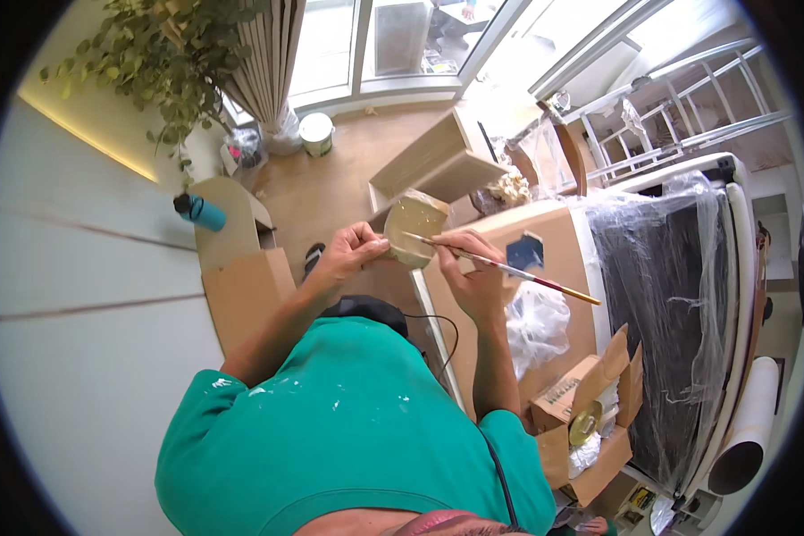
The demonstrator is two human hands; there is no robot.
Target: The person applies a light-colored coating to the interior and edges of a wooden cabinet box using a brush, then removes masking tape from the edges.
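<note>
"What's the biggest thing around that beige dish [416,219]?"

"The plastic-wrapped dark furniture [665,286], well to its right. Next, the metal ladder [732,131], right of the dish and farther off."

"Then?"

"The open carton [609,460], right of the dish and nearer the wearer; the white bucket [315,134], beyond it leftward; the blue bottle [207,214], well left of it."

"And the dish?"

"The left hand [348,255] pinches its left edge between thumb and fingers."

"Smallest?"

"The slim brush [545,280]: the right hand [470,272] is closed round it, tip at the dish's inside."
</note>
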